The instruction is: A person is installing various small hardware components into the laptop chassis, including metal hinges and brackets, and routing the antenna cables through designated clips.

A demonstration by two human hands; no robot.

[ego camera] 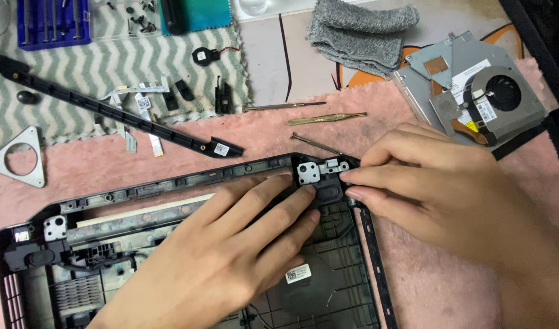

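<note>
A black laptop bottom shell (365, 244) lies open on a pink cloth. My left hand (231, 250) rests flat inside it, fingertips touching a small black speaker (328, 192) in the shell's far right corner. From the right, my right hand (426, 183) pinches at that same speaker, just below a silver hinge bracket (308, 172). A matching speaker (32, 256) and bracket (55, 228) sit in the left corner. A white sticker (298, 273) shows on the shell floor.
A long black plastic strip (115, 109), ribbon cables (139, 97) and small parts lie on a zigzag towel. Brass tweezers (325, 118), a thin tool (282, 106), a screwdriver (316, 144), a grey cloth (359, 33), a fan on a drive (474, 91), a metal triangle plate (20, 159) and a blue screwdriver set (51, 21) surround it.
</note>
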